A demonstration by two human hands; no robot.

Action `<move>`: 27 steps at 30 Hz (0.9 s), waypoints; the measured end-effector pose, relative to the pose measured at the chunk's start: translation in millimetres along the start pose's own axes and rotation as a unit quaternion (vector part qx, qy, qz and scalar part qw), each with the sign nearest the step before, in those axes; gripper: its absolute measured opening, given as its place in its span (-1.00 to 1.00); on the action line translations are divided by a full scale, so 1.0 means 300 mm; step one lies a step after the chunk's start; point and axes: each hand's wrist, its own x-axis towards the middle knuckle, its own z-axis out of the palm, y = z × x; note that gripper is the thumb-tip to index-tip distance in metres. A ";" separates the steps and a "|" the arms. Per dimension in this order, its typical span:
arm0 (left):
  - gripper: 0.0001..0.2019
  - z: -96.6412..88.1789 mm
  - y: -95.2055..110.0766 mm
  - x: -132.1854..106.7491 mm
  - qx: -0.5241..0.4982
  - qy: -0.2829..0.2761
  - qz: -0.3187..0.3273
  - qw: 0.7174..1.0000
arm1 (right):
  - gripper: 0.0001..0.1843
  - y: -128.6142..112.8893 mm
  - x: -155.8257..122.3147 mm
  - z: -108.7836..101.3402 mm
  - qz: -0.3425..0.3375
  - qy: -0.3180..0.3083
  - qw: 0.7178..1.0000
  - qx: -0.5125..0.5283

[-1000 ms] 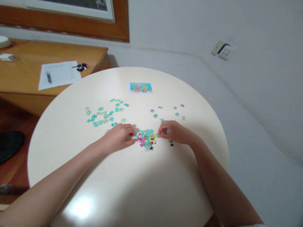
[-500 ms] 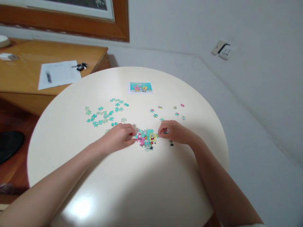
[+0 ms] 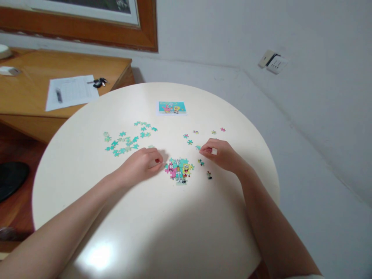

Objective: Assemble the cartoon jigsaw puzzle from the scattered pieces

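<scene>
A: How are the hands placed?

B: The left hand (image 3: pixel 145 162) is curled, thumb and forefinger close together, near the left edge of the partly joined, brightly coloured flat jigsaw (image 3: pixel 178 170). I cannot tell whether it pinches anything.

A: And the right hand (image 3: pixel 221 154)?

B: Its fingertips are drawn together just beside a small teal-and-pale jigsaw piece (image 3: pixel 198 147). Whether they grip that or another one, I cannot tell.

A: How does the joined part look?

B: It lies flat between the hands, with an uneven, knobbed outline: a pink figure at left, a tall pale one in the middle, a square yellow one at right, with teal behind the upper part.

A: What lies around it?

B: To its right, a dark green-and-yellow piece (image 3: pixel 201 162) and a piece with a black shoe shape (image 3: pixel 209 175). Farther out, many loose teal and pale-green pieces (image 3: pixel 135 139) spread at left, and a few pink-and-yellow ones sit at upper right.

A: Beyond those?

B: A rectangular printed picture card (image 3: pixel 172 108) shows similar figures near the far edge of the round white tabletop (image 3: pixel 162 224).
</scene>
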 end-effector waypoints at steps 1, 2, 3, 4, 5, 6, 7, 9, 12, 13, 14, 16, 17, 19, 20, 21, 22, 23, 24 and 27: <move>-0.78 -0.003 0.000 0.000 0.002 0.003 -0.005 1.000 | -0.83 0.002 0.002 0.002 0.006 0.001 1.000 -0.006; -0.79 -0.006 0.001 0.001 0.002 0.003 -0.008 1.000 | -0.83 0.002 0.004 0.005 0.010 0.000 1.000 -0.010; -0.79 -0.008 0.002 0.001 0.001 0.002 -0.010 1.000 | -0.82 0.003 0.006 0.007 0.012 -0.003 1.000 -0.015; -0.80 -0.010 0.003 0.001 0.000 0.000 -0.011 1.000 | -0.82 0.003 0.007 0.009 0.014 -0.006 1.000 -0.019; -0.80 -0.011 0.004 0.002 -0.001 -0.003 -0.010 1.000 | -0.81 0.002 0.008 0.011 0.015 -0.010 1.000 -0.022; -0.80 -0.010 0.006 0.002 0.000 -0.007 -0.006 1.000 | -0.80 0.001 0.009 0.012 0.017 -0.013 0.999 -0.023; -0.79 -0.009 0.007 0.003 0.001 -0.012 -0.001 1.000 | -0.80 0.000 0.010 0.012 0.020 -0.016 0.999 -0.024; -0.79 -0.005 0.007 0.003 0.003 -0.019 0.011 1.000 | -0.80 -0.003 0.010 0.012 0.026 -0.021 0.999 -0.024; -0.78 0.006 0.001 0.003 -0.001 -0.025 0.022 0.999 | -0.81 -0.005 0.011 0.011 0.036 -0.027 0.999 -0.025; -0.78 0.010 -0.003 0.003 -0.002 -0.025 0.023 0.999 | -0.81 -0.005 0.011 0.011 0.038 -0.027 0.999 -0.025; -0.78 0.013 -0.006 0.003 -0.002 -0.025 0.024 0.999 | -0.82 -0.003 0.011 0.012 0.039 -0.026 0.999 -0.024; -0.79 0.020 -0.012 0.002 0.000 -0.027 0.025 0.999 | -0.81 0.001 0.011 0.015 0.038 -0.020 0.999 -0.022; -0.80 0.023 -0.013 0.002 0.001 -0.031 0.023 0.999 | -0.81 0.004 0.011 0.016 0.036 -0.015 0.999 -0.021; -0.80 0.026 -0.010 0.001 0.000 -0.042 0.018 0.999 | -0.81 0.009 0.012 0.020 0.031 -0.005 0.999 -0.023; -0.80 0.028 -0.007 0.001 -0.002 -0.048 0.016 0.999 | -0.81 0.011 0.012 0.021 0.028 -0.002 0.999 -0.024; -0.79 0.029 -0.004 0.001 -0.005 -0.051 0.014 0.999 | -0.81 0.013 0.012 0.023 0.025 0.001 0.999 -0.025; -0.78 0.030 0.000 0.001 -0.008 -0.052 0.014 0.999 | -0.82 0.014 0.013 0.023 0.022 0.002 0.999 -0.026; -0.78 0.030 0.004 0.001 -0.012 -0.051 0.016 0.998 | -0.82 0.015 0.013 0.024 0.020 0.003 0.999 -0.025; -0.77 0.031 0.006 0.001 -0.017 -0.050 0.018 0.998 | -0.82 0.015 0.013 0.024 0.018 0.004 1.000 -0.024; -0.76 0.033 0.007 0.001 -0.023 -0.047 0.025 0.998 | -0.83 0.015 0.011 0.024 0.007 0.010 1.000 -0.011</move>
